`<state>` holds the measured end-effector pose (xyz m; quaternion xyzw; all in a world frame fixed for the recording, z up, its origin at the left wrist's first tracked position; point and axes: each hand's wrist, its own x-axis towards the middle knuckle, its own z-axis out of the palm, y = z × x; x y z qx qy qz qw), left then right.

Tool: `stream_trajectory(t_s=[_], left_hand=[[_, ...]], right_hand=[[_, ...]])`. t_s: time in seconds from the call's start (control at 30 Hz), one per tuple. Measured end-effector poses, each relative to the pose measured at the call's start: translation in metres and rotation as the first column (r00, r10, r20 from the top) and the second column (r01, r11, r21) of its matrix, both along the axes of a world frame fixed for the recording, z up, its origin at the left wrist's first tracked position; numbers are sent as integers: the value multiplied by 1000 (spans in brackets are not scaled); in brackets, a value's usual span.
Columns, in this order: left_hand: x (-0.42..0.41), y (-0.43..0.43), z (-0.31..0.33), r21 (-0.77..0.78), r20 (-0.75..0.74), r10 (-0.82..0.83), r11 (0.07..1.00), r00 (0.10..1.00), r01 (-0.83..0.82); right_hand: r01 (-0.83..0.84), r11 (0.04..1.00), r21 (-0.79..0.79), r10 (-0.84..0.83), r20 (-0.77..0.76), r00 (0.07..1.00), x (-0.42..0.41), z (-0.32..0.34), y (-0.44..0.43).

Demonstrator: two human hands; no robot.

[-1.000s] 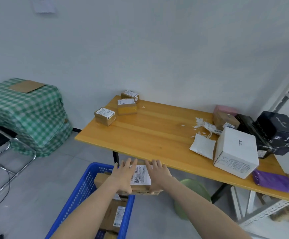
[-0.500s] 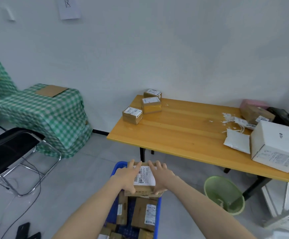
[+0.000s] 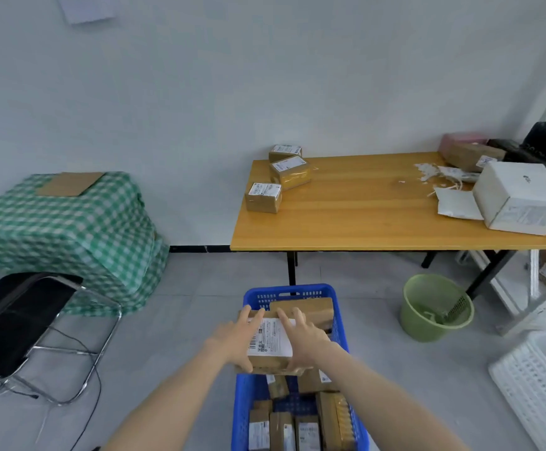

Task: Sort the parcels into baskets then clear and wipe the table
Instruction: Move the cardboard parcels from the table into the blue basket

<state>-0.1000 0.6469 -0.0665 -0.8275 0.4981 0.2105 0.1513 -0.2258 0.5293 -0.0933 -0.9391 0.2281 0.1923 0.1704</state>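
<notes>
A brown cardboard parcel (image 3: 270, 345) with a white label is held between my left hand (image 3: 237, 336) and my right hand (image 3: 304, 340), each gripping one side, thumbs below. It hangs over the blue basket (image 3: 252, 405) on the floor, which holds several brown parcels. Three small labelled parcels (image 3: 289, 172) sit at the left end of the wooden table (image 3: 363, 219). At the table's right end are a white box (image 3: 522, 198), a white mailer (image 3: 457, 205), a brown box (image 3: 470, 156) and dark bags.
A green bin (image 3: 436, 309) stands under the table. A white basket (image 3: 538, 385) is at lower right. A black folding chair (image 3: 21, 323) and a green checked cloth-covered block (image 3: 63, 232) are on the left. Paper scraps litter the table's right part.
My view has drawn back from the table and tilted down. Both hands have carried the parcel lower and further over the blue basket, whose contents now show.
</notes>
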Motion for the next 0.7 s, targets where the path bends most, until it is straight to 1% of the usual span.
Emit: stream_trajectory(t_s=[0.17,0.3,0.4,0.47,0.7], left_hand=[[-14,15,-33,-13,-111,33,999,993,-35],[-31,20,-56,47,-176,28,999,984,-20],[-38,23,-63,59,-162,8,998,987,2],[-41,27,-71,74,-169,28,997,985,-15],[-36,28,-105,25,-158,88,996,984,-85]], right_hand=[[17,999,-32,-19,-62,998,-20,-16,17],[6,999,-32,-11,-141,990,-33,-47,26],[23,999,-24,-26,-136,990,-39,-64,31],[53,998,14,-51,-124,991,-40,-75,37],[57,996,70,-52,-69,996,-31,-109,34]])
